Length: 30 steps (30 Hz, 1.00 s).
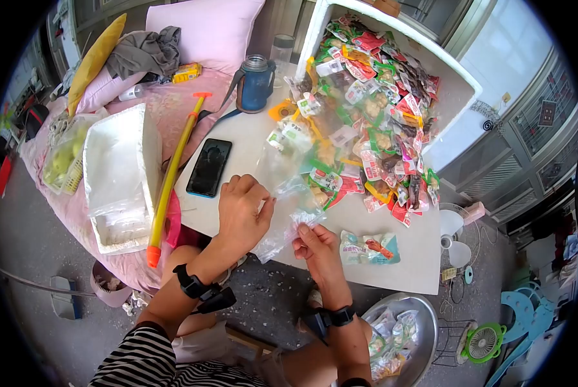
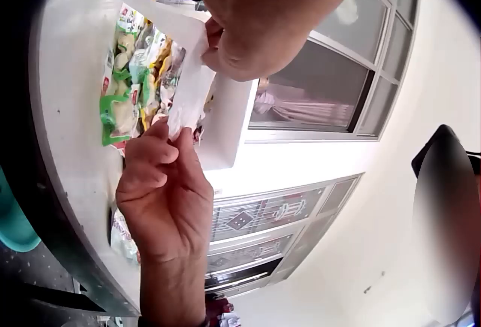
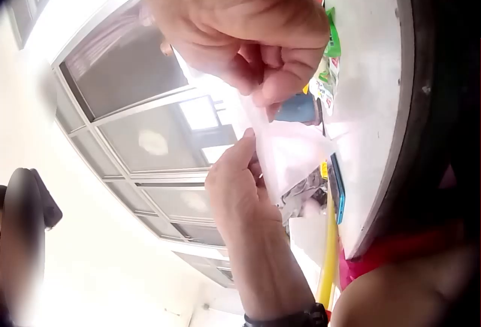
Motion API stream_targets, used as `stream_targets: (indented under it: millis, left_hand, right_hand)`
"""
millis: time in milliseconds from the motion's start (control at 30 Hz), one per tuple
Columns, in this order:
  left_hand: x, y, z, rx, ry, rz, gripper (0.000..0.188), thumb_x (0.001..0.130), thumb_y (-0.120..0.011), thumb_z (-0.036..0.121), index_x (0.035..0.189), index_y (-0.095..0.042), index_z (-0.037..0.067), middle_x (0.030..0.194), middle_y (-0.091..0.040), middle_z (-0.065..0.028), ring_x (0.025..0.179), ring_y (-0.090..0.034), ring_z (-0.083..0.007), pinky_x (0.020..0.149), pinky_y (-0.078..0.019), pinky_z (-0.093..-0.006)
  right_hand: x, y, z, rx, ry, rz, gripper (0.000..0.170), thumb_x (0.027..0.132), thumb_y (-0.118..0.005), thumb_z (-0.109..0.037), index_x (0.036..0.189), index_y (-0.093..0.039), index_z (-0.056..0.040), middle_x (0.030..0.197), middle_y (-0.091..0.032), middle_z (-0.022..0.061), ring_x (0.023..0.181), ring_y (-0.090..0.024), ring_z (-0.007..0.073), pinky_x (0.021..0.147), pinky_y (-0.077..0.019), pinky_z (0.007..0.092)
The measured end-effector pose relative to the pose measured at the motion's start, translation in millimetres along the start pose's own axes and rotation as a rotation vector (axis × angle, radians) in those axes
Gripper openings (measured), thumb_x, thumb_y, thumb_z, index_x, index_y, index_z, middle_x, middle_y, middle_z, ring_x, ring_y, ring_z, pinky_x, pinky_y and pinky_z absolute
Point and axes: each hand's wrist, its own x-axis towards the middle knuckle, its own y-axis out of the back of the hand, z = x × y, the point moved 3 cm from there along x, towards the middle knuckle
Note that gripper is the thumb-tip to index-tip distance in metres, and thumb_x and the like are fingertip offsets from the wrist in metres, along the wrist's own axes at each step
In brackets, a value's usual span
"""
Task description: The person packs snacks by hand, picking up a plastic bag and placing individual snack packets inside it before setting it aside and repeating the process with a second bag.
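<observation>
A thin clear plastic bag [image 1: 277,240] stretches between both hands over the table's front edge. My left hand [image 1: 240,209] pinches its upper edge between thumb and fingers, seen closer in the left wrist view, where the bag [image 2: 192,94] looks whitish. My right hand [image 1: 320,251] pinches the bag's other side with thumb and forefinger. Just beyond the hands lies a heap of small snack packets [image 1: 373,138], spilling from a tipped white foam box [image 1: 453,77]. A pale teal packet [image 1: 368,248] lies flat to the right of my right hand.
On the white table [image 1: 402,274] are a black phone [image 1: 209,168] and a blue bottle [image 1: 255,84]. An empty foam box [image 1: 121,174] and a yellow tube [image 1: 178,174] are at the left. A metal basin [image 1: 428,335] with packets sits below, right.
</observation>
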Motion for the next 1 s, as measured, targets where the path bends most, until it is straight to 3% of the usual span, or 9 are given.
stream_targets:
  millis: [100, 133, 267, 367, 467, 667, 867, 967, 1000]
  left_hand:
    - [-11.1, -18.0, 14.9, -0.070, -0.030, 0.084, 0.023, 0.067, -0.072, 0.002, 0.086, -0.060, 0.005, 0.076, -0.055, -0.0091, 0.075, -0.052, -0.0298, 0.069, -0.0418, -0.0411]
    - [-20.7, -23.4, 15.9, -0.118, -0.099, 0.033, 0.031, 0.066, -0.074, 0.004, 0.092, -0.057, 0.006, 0.078, -0.056, -0.0090, 0.074, -0.053, -0.0298, 0.065, -0.0428, -0.0409]
    - [-47.7, -44.5, 22.2, -0.333, -0.100, -0.221, 0.035, 0.063, -0.079, 0.008, 0.089, -0.056, 0.006, 0.079, -0.056, -0.0098, 0.072, -0.055, -0.0291, 0.060, -0.0453, -0.0388]
    - [-54.9, -54.3, 15.7, -0.412, 0.053, -0.289, 0.037, 0.064, -0.082, 0.010, 0.090, -0.056, 0.006, 0.075, -0.056, -0.0087, 0.067, -0.056, -0.0232, 0.059, -0.0463, -0.0336]
    - [-59.3, -62.9, 9.2, -0.580, 0.298, -0.488, 0.032, 0.070, -0.081, 0.008, 0.089, -0.056, 0.004, 0.072, -0.056, -0.0059, 0.062, -0.054, -0.0130, 0.057, -0.0454, -0.0264]
    - [-68.1, -72.0, -8.9, -0.888, 0.449, -0.539, 0.017, 0.080, -0.068, -0.007, 0.090, -0.056, 0.000, 0.074, -0.057, 0.0008, 0.067, -0.052, -0.0031, 0.059, -0.0449, -0.0205]
    - [-73.2, -78.2, -15.7, -0.865, 0.444, -0.541, 0.021, 0.082, -0.062, -0.009, 0.100, -0.054, 0.000, 0.075, -0.060, -0.0022, 0.067, -0.054, -0.0054, 0.059, -0.0451, -0.0218]
    - [-57.3, -57.2, -7.8, -0.623, 0.372, -0.454, 0.032, 0.078, -0.061, -0.009, 0.106, -0.051, 0.000, 0.072, -0.060, -0.0074, 0.061, -0.057, -0.0127, 0.057, -0.0456, -0.0261]
    - [-54.5, -52.3, -7.3, -0.538, 0.320, -0.394, 0.034, 0.076, -0.061, -0.008, 0.108, -0.050, 0.000, 0.072, -0.059, -0.0100, 0.060, -0.058, -0.0193, 0.056, -0.0461, -0.0297]
  right_hand:
    - [3.6, 21.6, 3.3, -0.089, -0.003, 0.127, 0.018, 0.092, -0.062, -0.018, 0.091, -0.067, -0.0006, 0.076, -0.066, 0.0023, 0.059, -0.056, 0.0067, 0.050, -0.0429, 0.0196]
    - [4.7, 24.9, 4.4, -0.119, 0.002, 0.145, 0.018, 0.092, -0.063, -0.018, 0.089, -0.067, -0.0007, 0.074, -0.065, 0.0025, 0.057, -0.055, 0.0068, 0.049, -0.0424, 0.0195]
    - [5.8, 26.6, 6.4, -0.227, 0.035, 0.181, 0.021, 0.091, -0.064, -0.019, 0.082, -0.066, -0.0008, 0.068, -0.064, 0.0024, 0.052, -0.052, 0.0063, 0.047, -0.0414, 0.0193]
    - [4.5, 21.0, 4.7, -0.293, 0.065, 0.221, 0.021, 0.090, -0.066, -0.019, 0.079, -0.065, -0.0003, 0.067, -0.063, 0.0011, 0.052, -0.052, 0.0050, 0.047, -0.0412, 0.0195]
    - [5.1, 17.0, 4.5, -0.325, 0.110, 0.228, 0.021, 0.088, -0.069, -0.018, 0.077, -0.064, -0.0005, 0.067, -0.062, -0.0009, 0.054, -0.051, 0.0038, 0.048, -0.0402, 0.0196]
    - [11.1, 16.6, 9.0, -0.335, 0.119, 0.198, 0.025, 0.084, -0.075, -0.016, 0.069, -0.060, -0.0028, 0.063, -0.058, -0.0039, 0.055, -0.046, 0.0026, 0.048, -0.0362, 0.0190]
    - [17.1, 15.4, 11.4, -0.454, 0.191, 0.224, 0.036, 0.081, -0.077, -0.018, 0.060, -0.052, -0.0055, 0.057, -0.052, -0.0041, 0.052, -0.043, 0.0024, 0.045, -0.0331, 0.0201]
    - [17.4, 14.6, 6.1, -0.530, 0.186, 0.256, 0.038, 0.080, -0.078, -0.019, 0.058, -0.051, -0.0064, 0.054, -0.050, -0.0039, 0.050, -0.041, 0.0023, 0.044, -0.0325, 0.0206]
    - [17.9, 15.0, 3.9, -0.555, 0.183, 0.267, 0.038, 0.080, -0.079, -0.020, 0.058, -0.050, -0.0066, 0.053, -0.050, -0.0038, 0.050, -0.041, 0.0023, 0.044, -0.0325, 0.0207]
